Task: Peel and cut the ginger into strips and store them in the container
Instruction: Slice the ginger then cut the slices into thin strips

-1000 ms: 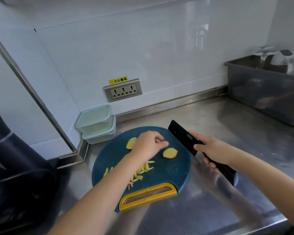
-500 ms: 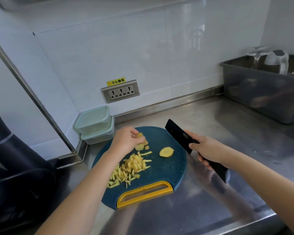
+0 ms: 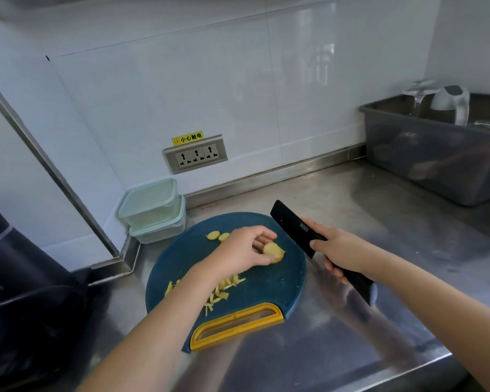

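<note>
While right fingers (image 3: 320, 245) grip the knife (image 3: 292, 227), left fingers (image 3: 262, 261) pinch a ginger slice (image 3: 275, 248) — over the board (image 3: 283, 281).

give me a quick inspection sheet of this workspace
surface: steel counter, blue cutting board on it
job's things: ginger strips piled on the board, two slices at its far side; lidded containers stacked in the corner
clutter: grey tub with a kettle; dark object at left
hands: left hand pinches a ginger slice; right hand grips the knife, blade clear of the ginger
cables: nothing seen
surroundings: white tiled wall, wall socket
</note>
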`<state>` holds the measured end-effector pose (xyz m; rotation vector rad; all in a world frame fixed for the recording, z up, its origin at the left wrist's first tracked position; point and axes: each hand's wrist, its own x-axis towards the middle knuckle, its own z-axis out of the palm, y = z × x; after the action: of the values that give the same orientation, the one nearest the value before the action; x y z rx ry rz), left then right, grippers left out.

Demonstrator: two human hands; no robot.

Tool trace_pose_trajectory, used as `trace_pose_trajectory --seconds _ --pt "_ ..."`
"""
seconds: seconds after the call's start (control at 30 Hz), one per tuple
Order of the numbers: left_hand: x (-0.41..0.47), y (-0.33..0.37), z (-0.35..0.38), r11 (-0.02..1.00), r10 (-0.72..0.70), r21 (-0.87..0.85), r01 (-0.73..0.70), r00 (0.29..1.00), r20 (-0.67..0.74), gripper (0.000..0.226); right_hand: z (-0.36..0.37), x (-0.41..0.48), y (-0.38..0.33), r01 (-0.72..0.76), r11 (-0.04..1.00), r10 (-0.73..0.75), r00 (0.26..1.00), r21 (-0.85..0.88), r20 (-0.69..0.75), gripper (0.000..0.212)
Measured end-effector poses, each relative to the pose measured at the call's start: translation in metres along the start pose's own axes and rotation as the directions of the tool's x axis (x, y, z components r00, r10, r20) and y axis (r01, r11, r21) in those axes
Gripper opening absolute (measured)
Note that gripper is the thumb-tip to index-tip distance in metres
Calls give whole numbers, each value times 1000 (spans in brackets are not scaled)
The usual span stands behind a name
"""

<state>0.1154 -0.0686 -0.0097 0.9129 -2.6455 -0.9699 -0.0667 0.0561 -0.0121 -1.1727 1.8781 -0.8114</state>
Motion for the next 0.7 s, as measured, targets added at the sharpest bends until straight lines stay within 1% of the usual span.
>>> trace_pose_trajectory --seconds 0.1,0.2,0.37,0.53,0.7 --pt "3 5 -4 991 -3 137 -4 999 51 49 1 0 0 -2 1000 2 1000 1 -4 59" --pt "6 9 -5 978 -3 210 -13 997 75 48 1 1 -1 -1 1000 1 1000 -6 -8 58" --pt "8 12 -4 971 -22 239 1 996 88 41 0 -1 -1 -4 1000 4 1000 -9 -3 58" --pt "5 11 8 952 -11 306 8 1000 8 43 1 0 -2 -7 1000 7 1000 -14 -16 58" --pt "4 11 12 950 -16 313 9 1000 18 45 2 -1 -3 -11 1000 10 1000 -26 -22 58"
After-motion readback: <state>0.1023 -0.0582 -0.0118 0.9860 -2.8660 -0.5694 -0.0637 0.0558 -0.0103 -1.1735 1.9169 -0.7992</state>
